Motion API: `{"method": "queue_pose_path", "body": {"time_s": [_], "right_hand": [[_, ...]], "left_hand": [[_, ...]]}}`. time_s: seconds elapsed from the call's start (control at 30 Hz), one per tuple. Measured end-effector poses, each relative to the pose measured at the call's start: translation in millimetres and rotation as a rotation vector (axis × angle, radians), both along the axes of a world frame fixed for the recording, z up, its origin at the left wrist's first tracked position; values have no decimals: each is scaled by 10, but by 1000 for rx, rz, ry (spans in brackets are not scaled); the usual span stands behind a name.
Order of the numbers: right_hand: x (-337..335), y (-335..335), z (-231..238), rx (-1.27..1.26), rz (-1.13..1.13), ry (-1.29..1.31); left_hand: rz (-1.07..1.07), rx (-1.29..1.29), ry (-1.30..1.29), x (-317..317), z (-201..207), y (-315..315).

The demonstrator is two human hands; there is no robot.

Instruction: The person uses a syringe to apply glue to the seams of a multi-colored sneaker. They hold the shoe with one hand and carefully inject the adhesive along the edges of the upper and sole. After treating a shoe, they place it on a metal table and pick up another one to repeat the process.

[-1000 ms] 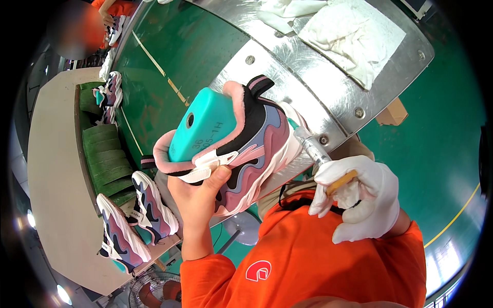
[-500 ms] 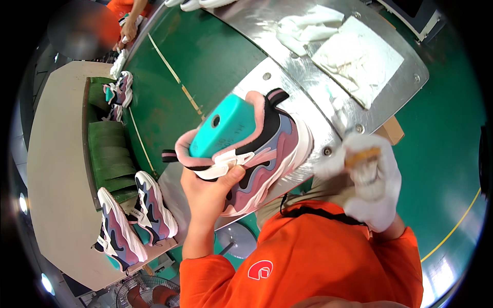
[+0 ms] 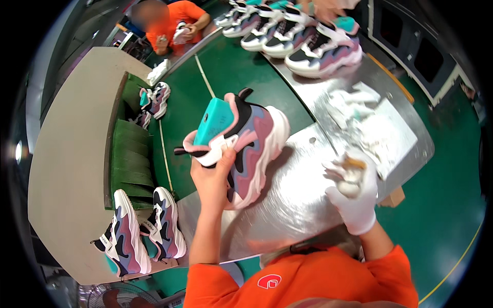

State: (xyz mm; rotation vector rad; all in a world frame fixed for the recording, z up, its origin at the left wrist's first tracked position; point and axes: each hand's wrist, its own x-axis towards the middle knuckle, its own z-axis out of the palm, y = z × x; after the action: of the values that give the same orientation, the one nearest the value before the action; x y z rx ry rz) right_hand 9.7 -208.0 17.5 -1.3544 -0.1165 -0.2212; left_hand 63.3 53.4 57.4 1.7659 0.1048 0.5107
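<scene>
Take the metal table (image 3: 303, 195) in front of you as the landmark. Your bare left hand (image 3: 208, 177) is closed on a mauve, blue-grey and white shoe (image 3: 257, 138), its thumb pressed over the white strap (image 3: 218, 149) at the opening. You have this shoe up over the left end of the metal table, tilted so that its thick white sole faces right, with a teal block (image 3: 209, 126) sitting inside the collar. Your right hand (image 3: 355, 192), in a white glove (image 3: 361, 218), is over the right part of the metal table, well apart from the shoe. Its fingers are curled around a tan-topped item (image 3: 354, 163); blur hides the item's full shape. Just beyond that hand, on the right part of the metal table, white cloths (image 3: 354, 100) lie rumpled, partly on a white sheet (image 3: 405, 133). At the far end of the metal table stands a row of shoes (image 3: 323, 51), with another person's hand (image 3: 328, 7) just above them. Left of the metal table, two more shoes (image 3: 128, 236) lean side by side on a beige board (image 3: 67, 169), near some green flaps (image 3: 131, 164). Well past the metal table, at the far left, a co-worker in orange (image 3: 182, 15) holds a pale shoe (image 3: 182, 33). A cardboard box (image 3: 393, 197) shows beneath the right edge of the metal table.
</scene>
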Motion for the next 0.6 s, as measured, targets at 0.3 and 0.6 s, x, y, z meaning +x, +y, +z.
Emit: {"method": "queue_pose_path", "body": {"time_s": [0.3, 0.6], "right_hand": [[-146, -392, -492, -262, -321, 6], [-129, -359, -614, -186, -407, 208]], "left_hand": [[483, 729, 107, 1389, -459, 1938], [-123, 1029, -260, 2384, -188, 32]]}}
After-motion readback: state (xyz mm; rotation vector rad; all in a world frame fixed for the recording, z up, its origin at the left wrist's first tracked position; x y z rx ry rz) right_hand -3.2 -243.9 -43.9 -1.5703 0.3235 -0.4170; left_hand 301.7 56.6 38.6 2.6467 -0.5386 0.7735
